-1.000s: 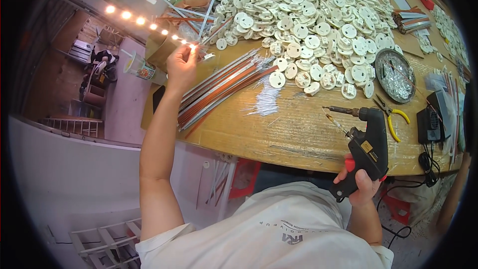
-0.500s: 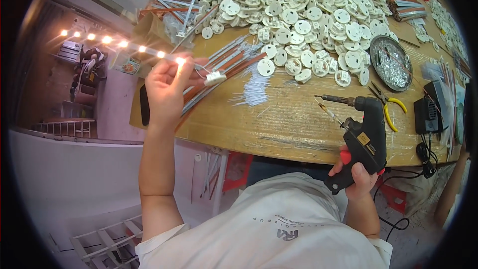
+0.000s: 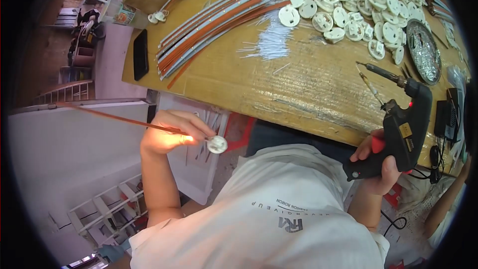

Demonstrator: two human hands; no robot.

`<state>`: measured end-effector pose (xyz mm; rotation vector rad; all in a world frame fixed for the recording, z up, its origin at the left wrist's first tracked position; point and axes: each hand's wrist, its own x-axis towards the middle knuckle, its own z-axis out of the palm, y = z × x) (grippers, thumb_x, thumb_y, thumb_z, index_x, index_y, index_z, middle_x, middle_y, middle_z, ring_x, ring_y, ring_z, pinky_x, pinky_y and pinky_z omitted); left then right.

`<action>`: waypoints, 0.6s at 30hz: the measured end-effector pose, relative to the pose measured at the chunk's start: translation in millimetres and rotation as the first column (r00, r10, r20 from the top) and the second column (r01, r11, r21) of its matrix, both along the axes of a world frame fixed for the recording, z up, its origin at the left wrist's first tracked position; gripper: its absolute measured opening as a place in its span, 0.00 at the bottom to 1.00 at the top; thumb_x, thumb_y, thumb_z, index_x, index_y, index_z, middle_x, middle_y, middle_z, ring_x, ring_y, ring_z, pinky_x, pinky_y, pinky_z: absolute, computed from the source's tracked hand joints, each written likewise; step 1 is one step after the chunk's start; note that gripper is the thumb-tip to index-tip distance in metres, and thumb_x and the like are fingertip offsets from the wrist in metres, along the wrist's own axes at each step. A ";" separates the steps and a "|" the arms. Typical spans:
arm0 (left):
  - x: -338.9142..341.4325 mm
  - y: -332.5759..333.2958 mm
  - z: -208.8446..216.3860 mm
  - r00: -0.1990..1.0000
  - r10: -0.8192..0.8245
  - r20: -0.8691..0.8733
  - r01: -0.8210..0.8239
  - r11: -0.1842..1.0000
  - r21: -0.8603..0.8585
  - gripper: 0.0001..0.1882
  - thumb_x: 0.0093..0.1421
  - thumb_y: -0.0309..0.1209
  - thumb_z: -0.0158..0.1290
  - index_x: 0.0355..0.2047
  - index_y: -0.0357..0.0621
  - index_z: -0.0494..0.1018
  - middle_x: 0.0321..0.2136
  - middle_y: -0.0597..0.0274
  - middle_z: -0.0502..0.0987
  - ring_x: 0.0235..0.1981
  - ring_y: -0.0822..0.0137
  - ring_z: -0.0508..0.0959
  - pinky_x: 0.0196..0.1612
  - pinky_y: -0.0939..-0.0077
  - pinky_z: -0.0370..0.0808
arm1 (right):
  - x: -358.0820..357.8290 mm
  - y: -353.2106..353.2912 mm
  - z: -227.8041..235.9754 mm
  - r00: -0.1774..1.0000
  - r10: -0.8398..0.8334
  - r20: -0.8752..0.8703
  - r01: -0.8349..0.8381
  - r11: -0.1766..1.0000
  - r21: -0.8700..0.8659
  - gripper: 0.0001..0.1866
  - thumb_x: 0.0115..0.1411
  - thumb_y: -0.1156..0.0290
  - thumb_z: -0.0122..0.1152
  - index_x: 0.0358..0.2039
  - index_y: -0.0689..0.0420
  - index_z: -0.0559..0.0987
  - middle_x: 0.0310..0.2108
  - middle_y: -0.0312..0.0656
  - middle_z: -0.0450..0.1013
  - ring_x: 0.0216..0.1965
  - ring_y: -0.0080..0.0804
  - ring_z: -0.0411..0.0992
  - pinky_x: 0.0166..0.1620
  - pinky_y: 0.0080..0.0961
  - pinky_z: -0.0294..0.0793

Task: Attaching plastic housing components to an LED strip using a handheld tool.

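Observation:
My left hand (image 3: 169,132) pinches a lit LED strip (image 3: 117,118) off the table's front edge at the left. The strip's copper-brown side shows, and warm light glows on the fingers. At the strip's right end, just past the fingertips, hangs a round white disc-shaped piece (image 3: 217,144). My right hand (image 3: 378,167) is wrapped around the handle of a black soldering gun (image 3: 406,132) with a red trigger. Its tip points up and left over the table, apart from the strip. A small red light shows on the gun's body.
A wooden table (image 3: 318,99) carries a bundle of strips (image 3: 214,30), thin white wires (image 3: 274,37), a heap of white discs (image 3: 343,10), a round metal dish (image 3: 423,52) and a black phone (image 3: 141,55). Another person's arm (image 3: 445,204) shows at far right.
My left hand has come down and nearer, off the table, and the strip has turned so its glowing lights mostly face away. The view has shifted. The soldering gun remains held.

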<state>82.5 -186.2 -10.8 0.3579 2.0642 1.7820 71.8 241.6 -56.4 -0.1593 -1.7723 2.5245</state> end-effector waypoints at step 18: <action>84.4 -69.7 -222.4 0.180 0.884 0.431 -0.977 0.212 -0.027 0.14 0.68 0.36 0.57 0.47 0.39 0.73 0.32 0.57 0.80 0.34 0.64 0.81 0.35 0.70 0.77 | -4.9 2.2 -0.8 0.987 0.086 -0.133 -0.087 0.996 -0.003 0.34 0.63 0.55 0.49 0.55 0.77 0.64 0.39 0.56 0.70 0.25 0.33 0.70 0.26 0.28 0.76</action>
